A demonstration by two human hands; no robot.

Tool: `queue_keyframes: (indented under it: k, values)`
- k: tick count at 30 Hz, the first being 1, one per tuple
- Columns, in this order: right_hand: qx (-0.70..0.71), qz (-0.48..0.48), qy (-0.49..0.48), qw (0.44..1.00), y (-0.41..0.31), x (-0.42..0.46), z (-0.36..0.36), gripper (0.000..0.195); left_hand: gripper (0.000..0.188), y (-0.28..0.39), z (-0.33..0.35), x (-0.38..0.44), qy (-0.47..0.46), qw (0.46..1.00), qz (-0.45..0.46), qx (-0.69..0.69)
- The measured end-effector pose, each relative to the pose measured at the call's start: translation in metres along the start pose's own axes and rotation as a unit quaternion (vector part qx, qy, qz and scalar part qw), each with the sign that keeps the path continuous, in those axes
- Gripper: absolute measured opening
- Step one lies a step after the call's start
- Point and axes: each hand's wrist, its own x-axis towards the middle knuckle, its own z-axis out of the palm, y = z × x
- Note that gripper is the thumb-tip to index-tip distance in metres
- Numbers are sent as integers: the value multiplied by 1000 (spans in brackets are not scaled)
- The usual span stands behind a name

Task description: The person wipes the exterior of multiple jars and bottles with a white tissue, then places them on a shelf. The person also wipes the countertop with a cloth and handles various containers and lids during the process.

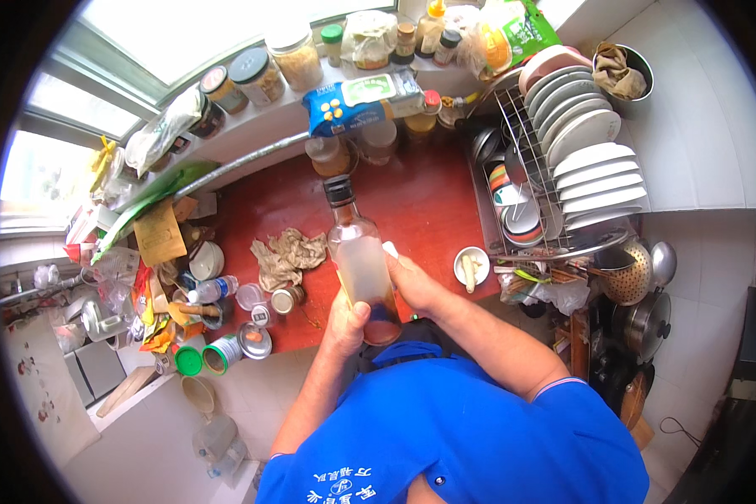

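A clear glass bottle (360,252) with a black cap (337,189) is held tilted in front of my chest. Some dark liquid shows near its base, and a pale label covers much of its side. My left hand (348,320) grips the lower left of the bottle, thumb on the front. On the other side, my right hand (414,283) rests against the glass; its fingertips are partly hidden. A small white piece (390,249), perhaps tissue or cloth, shows at those fingertips. Beneath lies the red tabletop (428,208).
Crumpled brown paper or cloth (288,257) and a small jar (285,300) lie left. A white bowl (458,268) with pale food stands right, near a wire dish rack (529,170) of plates. Jars (258,75) line the sill; a blue packet (346,104) sits at the back.
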Motion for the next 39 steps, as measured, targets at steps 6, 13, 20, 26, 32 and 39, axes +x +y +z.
queue_keyframes:
  k: [6,13,20,26,32,39]
  values:
    - [-16,-34,-37,999,-19,13,2,61,97,19,-17,4,-14,999,17,-30]
    - [-320,-275,162,892,-139,90,-44,50,90,16,-50,-17,44,998,44,-20]
    - [-696,-450,247,503,-265,217,-40,47,93,-4,-80,-61,115,992,32,35]
    - [-848,-257,224,406,-286,283,-23,44,93,-24,-94,-82,164,984,28,67]
    - [-868,-146,208,427,-289,307,-16,45,94,-29,-100,-89,177,984,20,27]
    - [-834,-139,220,487,-290,320,-21,44,96,-24,-101,-84,179,984,14,15]
